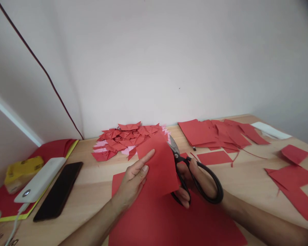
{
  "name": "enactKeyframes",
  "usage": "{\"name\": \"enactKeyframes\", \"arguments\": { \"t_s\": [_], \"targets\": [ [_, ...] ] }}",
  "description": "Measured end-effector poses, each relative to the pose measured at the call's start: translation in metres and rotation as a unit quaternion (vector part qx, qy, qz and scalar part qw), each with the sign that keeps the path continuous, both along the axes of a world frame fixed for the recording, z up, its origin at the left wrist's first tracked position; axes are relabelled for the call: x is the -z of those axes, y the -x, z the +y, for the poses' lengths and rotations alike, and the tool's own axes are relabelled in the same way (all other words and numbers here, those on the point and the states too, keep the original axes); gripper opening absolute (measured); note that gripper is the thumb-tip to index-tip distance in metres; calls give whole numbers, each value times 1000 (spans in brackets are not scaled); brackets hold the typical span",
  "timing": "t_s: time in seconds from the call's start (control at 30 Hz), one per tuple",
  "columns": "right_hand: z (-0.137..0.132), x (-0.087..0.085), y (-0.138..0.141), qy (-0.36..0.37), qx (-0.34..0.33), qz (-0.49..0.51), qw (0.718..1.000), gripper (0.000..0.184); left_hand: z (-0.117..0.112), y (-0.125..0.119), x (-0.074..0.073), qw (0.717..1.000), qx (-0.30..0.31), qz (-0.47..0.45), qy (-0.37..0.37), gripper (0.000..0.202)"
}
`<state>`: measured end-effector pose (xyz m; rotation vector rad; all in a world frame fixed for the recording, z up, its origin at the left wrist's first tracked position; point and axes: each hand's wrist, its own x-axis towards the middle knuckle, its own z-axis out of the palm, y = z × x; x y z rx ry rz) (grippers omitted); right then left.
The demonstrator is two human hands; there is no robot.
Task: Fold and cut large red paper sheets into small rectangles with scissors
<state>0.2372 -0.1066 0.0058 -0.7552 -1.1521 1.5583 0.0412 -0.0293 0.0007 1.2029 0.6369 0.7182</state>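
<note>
My left hand (136, 176) grips a piece of red paper (160, 167) by its left side, thumb and forefinger on the near face. Black-handled scissors (212, 182) are in my right hand (188, 177), with fingers through the loops. Their metal blades point up along the right edge of the held paper, parted a little at the top. The paper hides part of the blades. Below both hands lies a large red sheet (149, 222), flat on the table.
Folded red and pink paper pieces (128, 138) are heaped by the wall. Cut red papers (200, 133) lie behind on the right, more red pieces (295, 177) at the far right. On the left are a black phone (59, 191), a white power bank (41, 179) and a yellow tape roll (23, 172).
</note>
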Motion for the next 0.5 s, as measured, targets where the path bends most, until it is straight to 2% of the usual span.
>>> {"name": "enactKeyframes", "arguments": {
  "t_s": [0.23, 0.5],
  "targets": [
    [-2, 3, 0, 63, 61, -62, 994, 70, 2, 1, 2, 1000, 5, -1, -13, 55],
    [0, 3, -2, 41, 54, -95, 993, 76, 4, 1, 4, 999, 2, 25, -21, 60]
  ]
}}
